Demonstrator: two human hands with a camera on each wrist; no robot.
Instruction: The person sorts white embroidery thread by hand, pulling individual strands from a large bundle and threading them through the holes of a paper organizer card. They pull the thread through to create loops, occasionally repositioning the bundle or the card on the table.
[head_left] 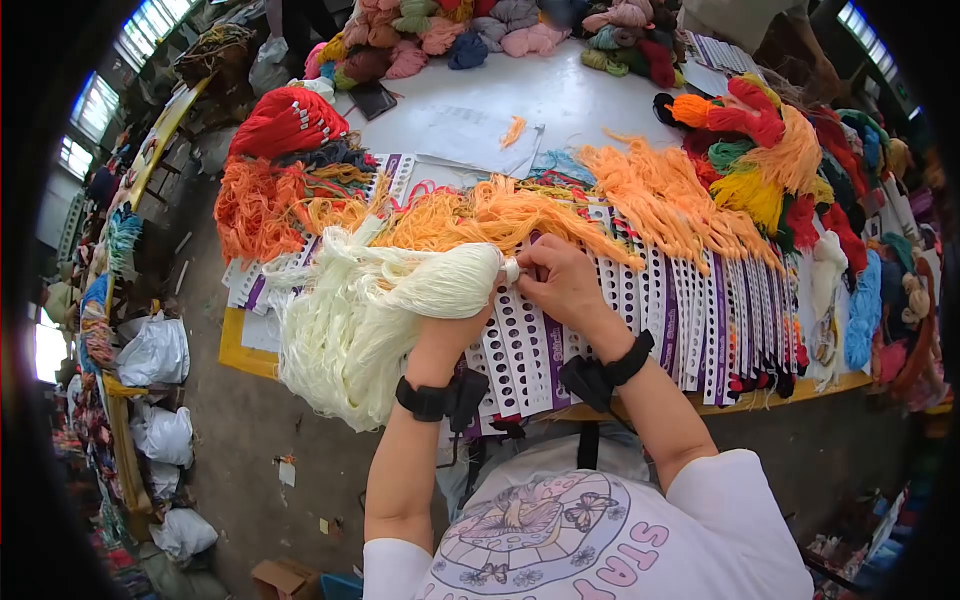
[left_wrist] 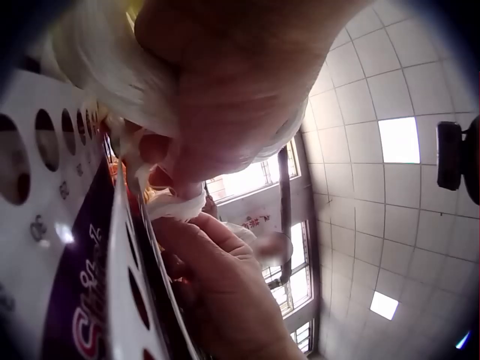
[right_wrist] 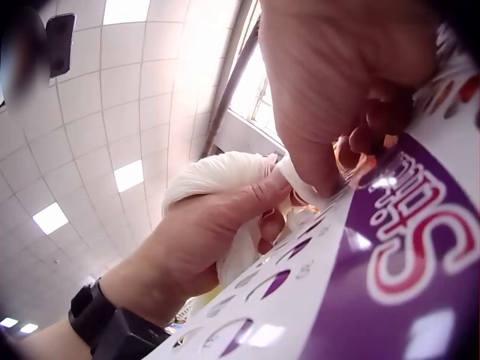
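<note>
My left hand (head_left: 458,328) grips a thick bundle of cream thread (head_left: 440,284) near its gathered end, its fingers partly hidden under the strands. The rest of the bundle spreads loosely to the left and hangs over the table's front edge. At the gathered end my right hand (head_left: 562,284) pinches a short cream loop between thumb and fingers. In the right wrist view the left thumb (right_wrist: 259,196) presses on the bundle right beside that loop (right_wrist: 298,180). Just below both hands lie white and purple punched thread cards (head_left: 520,350) with rows of holes.
Orange thread (head_left: 670,200) lies across the card row's top. Red-orange skeins (head_left: 265,200) are piled at left, and mixed coloured skeins (head_left: 750,140) at right. Papers (head_left: 470,135) and a dark phone (head_left: 373,100) lie behind. White bags (head_left: 155,350) sit on the left floor.
</note>
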